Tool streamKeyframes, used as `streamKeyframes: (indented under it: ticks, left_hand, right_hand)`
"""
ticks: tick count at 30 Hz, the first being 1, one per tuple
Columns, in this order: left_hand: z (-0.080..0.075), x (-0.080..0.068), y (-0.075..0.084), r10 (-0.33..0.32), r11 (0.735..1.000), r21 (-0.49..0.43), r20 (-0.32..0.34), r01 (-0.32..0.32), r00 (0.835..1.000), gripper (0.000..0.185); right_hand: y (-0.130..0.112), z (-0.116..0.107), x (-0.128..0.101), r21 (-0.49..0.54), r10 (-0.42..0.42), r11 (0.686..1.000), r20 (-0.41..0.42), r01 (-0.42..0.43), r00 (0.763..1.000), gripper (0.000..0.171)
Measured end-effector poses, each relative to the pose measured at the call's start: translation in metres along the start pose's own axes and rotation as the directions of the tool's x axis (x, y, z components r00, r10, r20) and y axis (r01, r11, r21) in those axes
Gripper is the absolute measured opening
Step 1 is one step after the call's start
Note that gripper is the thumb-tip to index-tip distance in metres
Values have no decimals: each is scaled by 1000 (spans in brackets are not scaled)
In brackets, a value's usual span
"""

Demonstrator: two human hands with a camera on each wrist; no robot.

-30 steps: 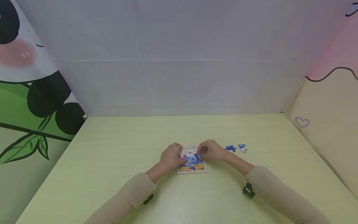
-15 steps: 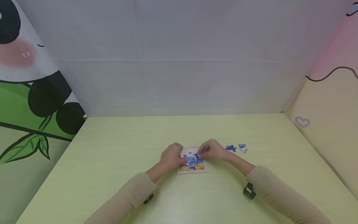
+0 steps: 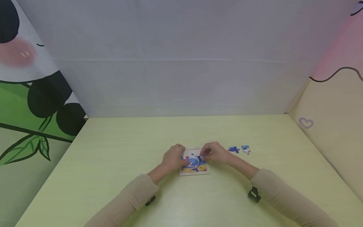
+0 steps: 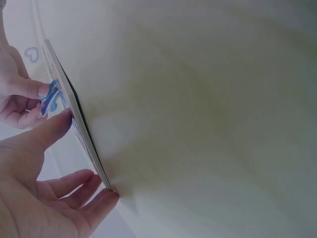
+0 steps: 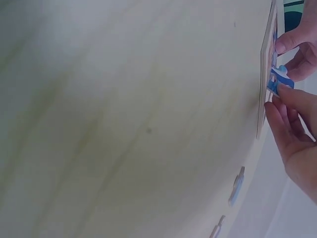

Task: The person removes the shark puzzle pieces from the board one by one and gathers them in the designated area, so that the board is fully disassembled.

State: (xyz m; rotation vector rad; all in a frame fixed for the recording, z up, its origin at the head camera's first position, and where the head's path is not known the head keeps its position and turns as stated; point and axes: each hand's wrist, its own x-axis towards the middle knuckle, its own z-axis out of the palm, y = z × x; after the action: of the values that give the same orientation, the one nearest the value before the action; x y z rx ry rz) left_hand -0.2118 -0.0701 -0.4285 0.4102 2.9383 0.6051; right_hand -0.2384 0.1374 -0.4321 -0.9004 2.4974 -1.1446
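A jigsaw puzzle board [image 3: 208,172] with a pale frame and a blue sea picture lies on the table in the head view. My left hand [image 3: 173,157] steadies it from the left. In the left wrist view, the thumb [image 4: 57,128] rests on the board's face while the fingers reach its edge. Over the board's right side, my right hand [image 3: 216,153] pinches a blue and white puzzle piece [image 5: 280,79] between thumb and fingers. That piece stands tilted above the picture in the right wrist view. Fingers partly cover both the piece and the picture.
Two loose puzzle pieces lie right of the board: a dark blue one [image 3: 233,149] and a blue and white one [image 3: 246,149]. The pale yellow-green table [image 3: 127,142] meets a grey back wall [image 3: 184,88] and painted side panels [image 3: 334,126].
The right wrist has turned and shifted very slightly to the right, the piece still pinched over the board. My left hand and the board have stayed in place.
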Motion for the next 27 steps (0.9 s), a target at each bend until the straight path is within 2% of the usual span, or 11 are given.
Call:
streamKeyframes:
  ticks: [7, 14, 17, 22, 27]
  left_hand:
    - [0, -1, 0, 8, 1000, -4, -7, -8, 1000, 60]
    - [-2, -2, 2, 17, 1000, 12, 10, -17, 1000, 58]
    - [-2, -5, 5, 48, 999, 13, 18, -49, 999, 54]
    - [2, -11, 11, 103, 994, -34, 25, -102, 994, 47]
    - [9, -16, 11, 103, 992, -75, -17, -104, 994, 44]
  right_hand:
    - [-2, 2, 1, 32, 87, 996, -19, -86, 996, 14]
    - [-2, 2, 3, 16, 119, 993, -22, -119, 993, 14]
    - [-1, 2, 4, 4, 129, 992, -23, -129, 991, 14]
    - [-1, 2, 4, -12, 145, 989, -31, -146, 989, 15]
    - [1, 2, 4, -11, 157, 987, -38, -158, 987, 15]
